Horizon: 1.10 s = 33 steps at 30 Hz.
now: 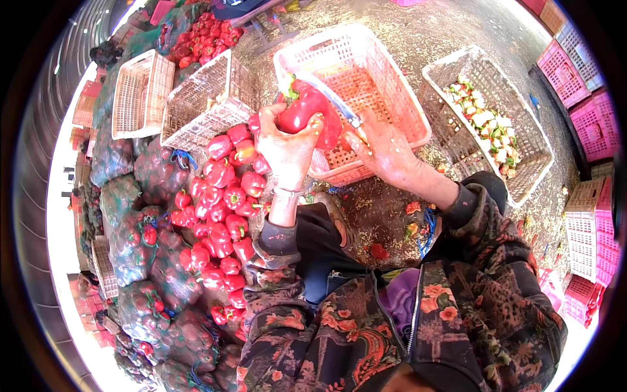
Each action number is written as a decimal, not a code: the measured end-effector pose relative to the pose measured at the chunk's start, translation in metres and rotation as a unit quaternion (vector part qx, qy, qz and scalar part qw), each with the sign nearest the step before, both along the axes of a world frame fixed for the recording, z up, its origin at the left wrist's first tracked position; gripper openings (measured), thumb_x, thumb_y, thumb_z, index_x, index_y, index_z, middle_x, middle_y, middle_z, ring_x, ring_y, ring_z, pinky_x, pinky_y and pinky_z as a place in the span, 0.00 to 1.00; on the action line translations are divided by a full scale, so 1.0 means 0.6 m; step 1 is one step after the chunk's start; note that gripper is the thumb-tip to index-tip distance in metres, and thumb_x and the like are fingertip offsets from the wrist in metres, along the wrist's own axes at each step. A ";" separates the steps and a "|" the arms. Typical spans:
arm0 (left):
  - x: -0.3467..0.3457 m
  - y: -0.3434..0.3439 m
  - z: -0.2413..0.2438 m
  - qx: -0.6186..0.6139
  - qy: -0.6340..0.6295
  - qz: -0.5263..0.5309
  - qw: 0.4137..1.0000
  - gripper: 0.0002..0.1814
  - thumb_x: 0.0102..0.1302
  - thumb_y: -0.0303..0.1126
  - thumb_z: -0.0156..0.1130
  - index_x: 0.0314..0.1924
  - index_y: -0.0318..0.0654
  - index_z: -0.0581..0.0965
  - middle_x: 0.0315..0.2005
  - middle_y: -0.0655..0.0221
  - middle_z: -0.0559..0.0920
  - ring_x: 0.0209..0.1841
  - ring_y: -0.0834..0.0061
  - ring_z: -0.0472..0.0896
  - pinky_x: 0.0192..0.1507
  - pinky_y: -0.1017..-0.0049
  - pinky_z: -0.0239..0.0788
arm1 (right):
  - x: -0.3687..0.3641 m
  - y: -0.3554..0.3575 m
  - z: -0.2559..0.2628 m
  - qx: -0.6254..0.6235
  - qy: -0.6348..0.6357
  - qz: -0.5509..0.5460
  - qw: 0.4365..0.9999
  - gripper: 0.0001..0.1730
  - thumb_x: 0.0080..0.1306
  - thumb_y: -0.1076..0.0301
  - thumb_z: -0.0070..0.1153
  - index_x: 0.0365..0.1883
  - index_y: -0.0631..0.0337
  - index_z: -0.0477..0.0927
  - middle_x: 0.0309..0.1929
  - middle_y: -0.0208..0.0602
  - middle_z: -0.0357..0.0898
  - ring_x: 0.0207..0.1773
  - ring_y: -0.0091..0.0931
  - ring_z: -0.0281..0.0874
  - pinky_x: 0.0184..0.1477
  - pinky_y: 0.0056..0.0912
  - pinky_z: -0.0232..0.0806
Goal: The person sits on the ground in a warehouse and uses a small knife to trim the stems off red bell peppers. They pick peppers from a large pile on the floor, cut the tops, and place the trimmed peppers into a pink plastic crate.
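Note:
My left hand (290,147) holds a red bell pepper (306,110) with a green stem, above the near left side of a pink plastic crate (401,93). My right hand (384,147) grips a knife (328,93), whose curved blade lies along the top and right side of the pepper. Bits of seed stick to both hands. Below the hands, the crate's bottom shows through, stained reddish. A heap of red bell peppers (220,210) lies at the left of my legs. To the right, a dirty white crate (534,122) holds cut pepper cores with stems (490,122).
Two whitish crates (142,93) stand at the upper left, with more red peppers (208,36) behind them. Filled net bags (132,245) line the left. Pink and white crates (580,230) are stacked at the right. Seeds and scraps litter the floor (362,220) between my legs.

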<state>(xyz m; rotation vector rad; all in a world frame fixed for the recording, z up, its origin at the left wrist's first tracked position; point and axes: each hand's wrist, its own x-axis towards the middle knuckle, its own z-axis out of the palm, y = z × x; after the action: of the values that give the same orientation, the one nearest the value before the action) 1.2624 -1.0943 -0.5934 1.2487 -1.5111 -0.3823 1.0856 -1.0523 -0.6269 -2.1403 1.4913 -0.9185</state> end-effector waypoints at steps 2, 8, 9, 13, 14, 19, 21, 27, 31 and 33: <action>-0.018 -0.002 0.003 0.045 0.092 -0.031 0.994 0.20 0.45 0.21 0.72 0.37 0.35 0.72 0.30 0.68 0.78 0.30 0.82 0.76 0.34 0.79 0.72 | -0.015 -0.004 -0.007 -0.048 -0.027 -0.004 0.998 0.24 0.64 0.59 0.50 0.50 0.69 0.63 0.31 0.56 0.73 0.36 0.50 0.74 0.37 0.51 0.66; -0.011 -0.028 -0.010 0.068 0.211 -0.055 0.974 0.19 0.45 0.19 0.72 0.37 0.37 0.73 0.28 0.67 0.80 0.29 0.81 0.77 0.33 0.79 0.73 | -0.031 -0.006 -0.012 -0.081 -0.018 -0.021 0.996 0.27 0.64 0.57 0.50 0.51 0.70 0.62 0.27 0.55 0.75 0.34 0.50 0.75 0.34 0.50 0.67; -0.012 -0.028 -0.010 0.061 0.155 -0.029 0.986 0.19 0.45 0.19 0.72 0.37 0.37 0.73 0.29 0.67 0.80 0.29 0.81 0.77 0.33 0.79 0.73 | -0.030 -0.007 -0.012 -0.074 -0.019 -0.018 0.997 0.27 0.64 0.57 0.50 0.51 0.71 0.62 0.27 0.55 0.75 0.34 0.49 0.75 0.34 0.49 0.67; -0.024 -0.021 -0.022 0.061 0.119 -0.052 0.990 0.22 0.44 0.21 0.73 0.38 0.36 0.72 0.28 0.68 0.79 0.27 0.82 0.76 0.32 0.79 0.72 | -0.029 -0.018 -0.020 -0.099 -0.015 -0.014 0.995 0.25 0.63 0.58 0.50 0.49 0.69 0.62 0.27 0.56 0.75 0.34 0.49 0.75 0.34 0.49 0.67; -0.026 -0.020 -0.023 0.081 0.122 -0.046 0.988 0.22 0.44 0.21 0.73 0.38 0.36 0.71 0.29 0.67 0.79 0.30 0.81 0.76 0.33 0.79 0.72 | -0.029 -0.021 -0.023 -0.119 -0.012 -0.016 0.993 0.24 0.63 0.59 0.50 0.48 0.69 0.62 0.27 0.55 0.75 0.34 0.49 0.75 0.34 0.49 0.67; -0.032 -0.005 -0.025 0.004 -0.093 -0.035 0.995 0.24 0.42 0.23 0.73 0.39 0.37 0.72 0.34 0.67 0.78 0.36 0.79 0.76 0.40 0.77 0.71 | -0.034 -0.028 -0.024 -0.031 0.016 0.004 0.999 0.18 0.62 0.62 0.49 0.42 0.66 0.63 0.28 0.56 0.75 0.34 0.50 0.75 0.35 0.52 0.66; -0.047 0.005 -0.029 0.013 -0.136 -0.052 0.989 0.26 0.39 0.25 0.74 0.40 0.37 0.73 0.34 0.70 0.78 0.37 0.78 0.76 0.44 0.77 0.71 | -0.038 -0.033 -0.034 -0.023 0.022 0.016 0.999 0.17 0.62 0.62 0.48 0.42 0.66 0.63 0.28 0.56 0.75 0.35 0.51 0.74 0.35 0.52 0.66; -0.005 -0.027 -0.029 0.128 0.269 -0.165 0.940 0.19 0.46 0.19 0.71 0.38 0.37 0.72 0.32 0.66 0.80 0.34 0.80 0.78 0.38 0.79 0.73 | -0.016 -0.025 -0.072 0.014 0.088 0.016 0.996 0.17 0.63 0.60 0.47 0.42 0.65 0.64 0.25 0.54 0.76 0.32 0.48 0.76 0.35 0.52 0.68; -0.010 -0.027 -0.016 0.019 0.163 -0.121 0.979 0.20 0.48 0.16 0.68 0.39 0.38 0.72 0.32 0.68 0.80 0.33 0.81 0.77 0.39 0.77 0.73 | -0.027 -0.016 -0.110 0.101 0.154 0.022 0.983 0.17 0.64 0.59 0.48 0.41 0.65 0.66 0.25 0.54 0.76 0.30 0.47 0.77 0.31 0.50 0.68; -0.017 -0.020 -0.005 0.051 0.274 -0.147 0.949 0.20 0.49 0.16 0.68 0.40 0.39 0.71 0.34 0.68 0.79 0.35 0.80 0.77 0.42 0.77 0.73 | -0.037 -0.026 -0.109 0.125 0.073 -0.013 0.989 0.20 0.64 0.57 0.49 0.44 0.66 0.67 0.28 0.52 0.78 0.28 0.40 0.78 0.28 0.44 0.69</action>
<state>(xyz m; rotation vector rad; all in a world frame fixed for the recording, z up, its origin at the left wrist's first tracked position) 1.2523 -1.1062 -0.5965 0.8887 -1.1972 -0.9330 1.0635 -1.0678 -0.6925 -2.0445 1.6122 -0.5579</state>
